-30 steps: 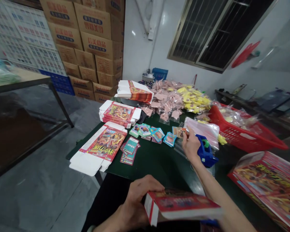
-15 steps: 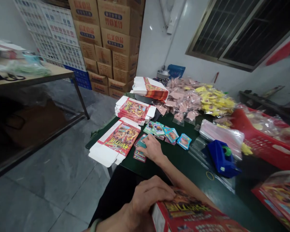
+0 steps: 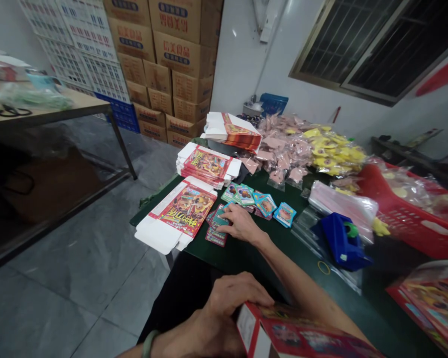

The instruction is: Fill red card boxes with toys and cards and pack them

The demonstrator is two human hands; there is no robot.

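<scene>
My left hand (image 3: 227, 311) is wrapped over the end of a red printed cardboard box (image 3: 298, 330) at the bottom of the view, holding it tilted. My right hand (image 3: 244, 224) reaches across the dark green table to a small pile of trading cards (image 3: 215, 235). Its thumb and fingers are closed on a teal-faced card (image 3: 221, 217) at the top of that pile. Just beyond lie green cards (image 3: 244, 194) and blue cards (image 3: 265, 204), with another blue stack (image 3: 284, 215) to the right. A flattened red box (image 3: 188, 206) lies left of my right hand.
Stacked flat boxes (image 3: 209, 166) sit at the table's far left. Bagged pink pieces (image 3: 283, 144) and bagged yellow pieces (image 3: 326, 149) are heaped behind. On the right are a blue tape dispenser (image 3: 341, 243), clear bags (image 3: 343, 206), a rubber band (image 3: 324, 268) and a red basket (image 3: 410, 223).
The red box in my left hand has turned, showing more of its side and less of its printed front. My right hand has drawn slightly to the right at the card pile.
</scene>
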